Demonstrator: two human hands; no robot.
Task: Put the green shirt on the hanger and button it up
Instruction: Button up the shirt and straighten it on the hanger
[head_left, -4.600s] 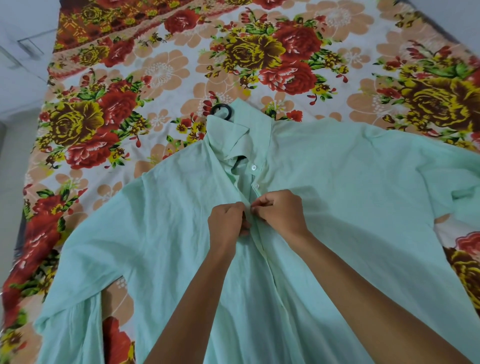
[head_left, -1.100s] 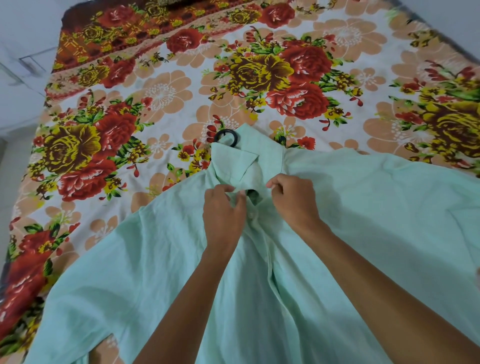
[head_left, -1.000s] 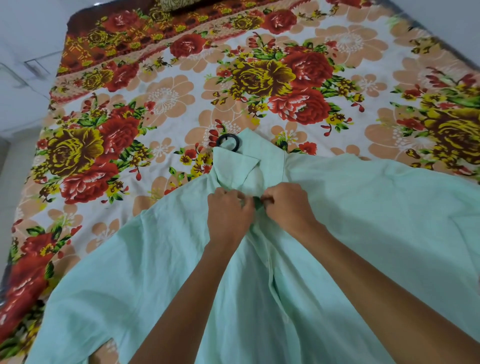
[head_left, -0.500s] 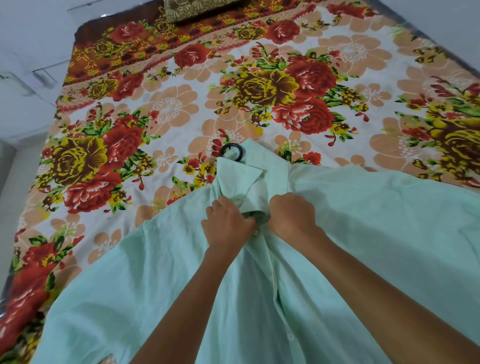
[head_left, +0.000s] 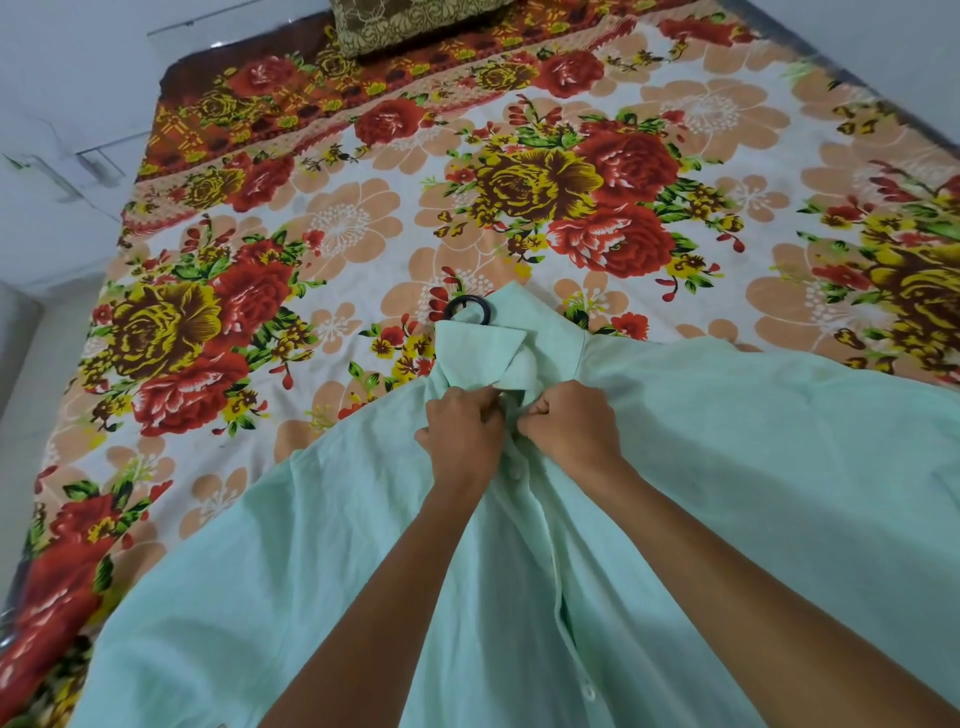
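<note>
The pale green shirt (head_left: 727, 467) lies spread front-up on the bed, collar toward the far side. Only the black hook of the hanger (head_left: 469, 306) shows, sticking out past the collar; the rest is hidden inside the shirt. My left hand (head_left: 460, 439) and my right hand (head_left: 569, 431) are side by side just below the collar, each pinching one edge of the shirt's front opening at its top. White buttons run down the placket below my hands.
The floral bedsheet (head_left: 337, 234) covers the bed all around the shirt. A brown patterned pillow (head_left: 410, 23) lies at the far end. A white wall and floor border the bed on the left.
Both hands have moved up the shirt front from mid-chest to just under the collar. The view has tilted up, bringing the pillow into sight.
</note>
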